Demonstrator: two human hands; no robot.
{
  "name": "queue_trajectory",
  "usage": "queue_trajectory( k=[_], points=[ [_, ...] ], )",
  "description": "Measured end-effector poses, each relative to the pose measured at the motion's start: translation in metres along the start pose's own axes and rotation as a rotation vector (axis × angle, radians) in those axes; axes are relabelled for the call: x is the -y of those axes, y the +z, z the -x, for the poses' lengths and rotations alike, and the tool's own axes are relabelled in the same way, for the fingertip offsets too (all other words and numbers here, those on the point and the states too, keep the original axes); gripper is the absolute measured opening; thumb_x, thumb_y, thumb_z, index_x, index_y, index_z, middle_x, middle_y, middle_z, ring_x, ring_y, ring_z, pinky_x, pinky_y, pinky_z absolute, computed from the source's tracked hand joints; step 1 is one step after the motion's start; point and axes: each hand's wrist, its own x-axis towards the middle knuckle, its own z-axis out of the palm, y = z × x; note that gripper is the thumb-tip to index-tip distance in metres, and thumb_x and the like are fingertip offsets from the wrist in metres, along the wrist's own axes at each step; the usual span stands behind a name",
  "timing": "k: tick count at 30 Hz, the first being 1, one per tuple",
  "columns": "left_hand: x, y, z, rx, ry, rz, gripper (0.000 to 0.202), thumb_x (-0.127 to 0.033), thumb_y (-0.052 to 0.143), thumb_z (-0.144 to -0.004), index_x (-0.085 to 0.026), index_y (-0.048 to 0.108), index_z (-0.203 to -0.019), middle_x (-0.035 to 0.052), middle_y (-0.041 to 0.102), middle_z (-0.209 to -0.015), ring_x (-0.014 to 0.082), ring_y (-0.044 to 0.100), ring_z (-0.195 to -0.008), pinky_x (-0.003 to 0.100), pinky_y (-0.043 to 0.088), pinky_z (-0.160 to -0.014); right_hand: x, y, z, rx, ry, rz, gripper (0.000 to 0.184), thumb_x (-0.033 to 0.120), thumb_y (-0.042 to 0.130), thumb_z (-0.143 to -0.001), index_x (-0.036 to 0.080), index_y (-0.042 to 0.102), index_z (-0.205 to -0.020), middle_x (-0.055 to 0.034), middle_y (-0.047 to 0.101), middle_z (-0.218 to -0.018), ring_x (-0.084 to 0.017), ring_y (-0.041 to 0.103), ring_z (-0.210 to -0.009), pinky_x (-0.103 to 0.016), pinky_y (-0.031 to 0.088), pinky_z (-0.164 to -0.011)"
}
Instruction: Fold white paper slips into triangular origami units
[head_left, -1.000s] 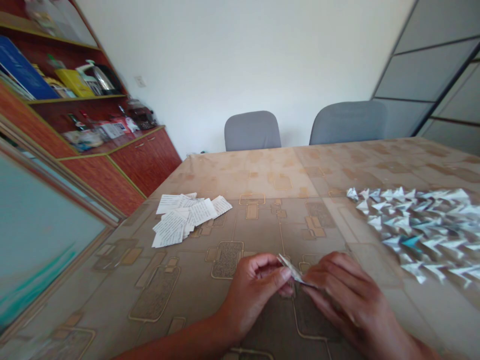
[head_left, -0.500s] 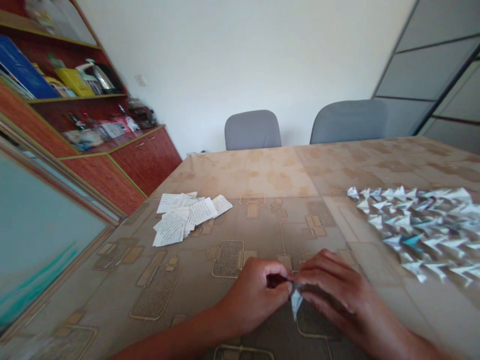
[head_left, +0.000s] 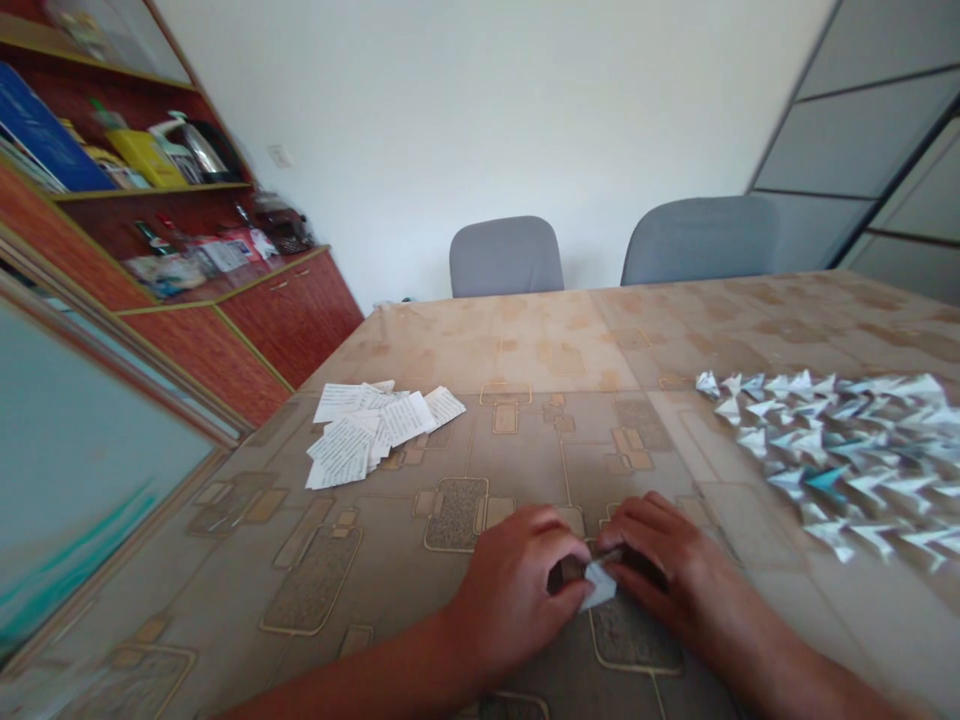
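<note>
A small piece of folded paper [head_left: 599,586], pale and with a pointed lower edge, is pinched between both my hands just above the table. My left hand [head_left: 525,580] grips its left side with thumb and forefinger. On the other side, my right hand [head_left: 675,570] has its thumb and fingertips closed on the paper. The fingers cover the upper part of the fold. To the right lie several rows of folded paper cranes [head_left: 862,450], mostly white, one of them teal. A loose pile of printed paper squares [head_left: 375,430] rests at the left.
A patterned cloth covers the table [head_left: 480,345]. Behind it stand two grey chairs [head_left: 506,257] against a white wall. A red-brown cabinet [head_left: 292,305] with crowded shelves is at the left, and grey panels [head_left: 832,130] rise at the right.
The folded paper has turned from a narrow point hanging down to a wider face between my fingers. My left hand has shifted slightly right; the pile and the cranes stay put.
</note>
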Motion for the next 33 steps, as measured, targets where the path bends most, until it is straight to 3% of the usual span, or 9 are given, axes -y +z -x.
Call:
queue_trajectory(
  k=[5,8,13,22,33],
  points=[
    [-0.001,0.003,0.004,-0.017,0.008,-0.051,0.021,-0.029,0.078,-0.069,-0.019,0.069,-0.085,0.0024,0.062,-0.081,0.0192,0.057,-0.078,0.026,0.039,-0.064,-0.002,-0.001,0.0,0.049,-0.063,0.029,0.013,0.009,0.062,-0.084,0.021,0.064,-0.079,-0.0012,0.062,-0.078,-0.019,0.058,-0.078,-0.031,0.043,-0.069],
    [0.0,0.006,0.006,-0.038,0.057,-0.095,0.021,-0.029,0.079,-0.068,-0.018,0.067,-0.082,0.0025,0.061,-0.08,0.019,0.057,-0.075,0.026,0.037,-0.062,-0.003,-0.001,0.0,0.052,-0.066,0.033,0.014,0.008,0.064,-0.082,0.02,0.062,-0.076,0.0001,0.061,-0.076,-0.018,0.057,-0.076,-0.029,0.042,-0.068],
    [0.002,0.011,0.01,-0.083,0.179,-0.152,0.019,-0.026,0.075,-0.072,-0.018,0.064,-0.086,0.0035,0.063,-0.084,0.019,0.056,-0.076,0.028,0.038,-0.064,-0.007,-0.001,0.0,0.063,-0.134,0.052,0.012,0.013,0.063,-0.087,0.02,0.061,-0.077,0.0007,0.062,-0.074,-0.017,0.056,-0.073,-0.028,0.04,-0.066],
    [0.005,0.014,0.013,-0.062,0.257,-0.183,0.017,-0.033,0.068,-0.082,-0.019,0.063,-0.09,0.004,0.063,-0.087,0.0193,0.056,-0.078,0.03,0.039,-0.066,-0.007,-0.005,0.001,0.052,-0.185,0.085,0.016,0.018,0.061,-0.09,0.019,0.06,-0.074,0.0006,0.062,-0.072,-0.017,0.056,-0.071,-0.029,0.037,-0.065],
    [0.005,0.012,0.014,-0.046,0.248,-0.167,0.022,-0.039,0.065,-0.084,-0.019,0.062,-0.093,0.0043,0.063,-0.09,0.0196,0.056,-0.079,0.031,0.04,-0.068,-0.005,-0.006,-0.001,0.034,-0.206,0.136,0.02,0.023,0.057,-0.092,0.02,0.059,-0.073,0.0003,0.062,-0.071,-0.017,0.056,-0.071,-0.028,0.038,-0.065]
  ],
)
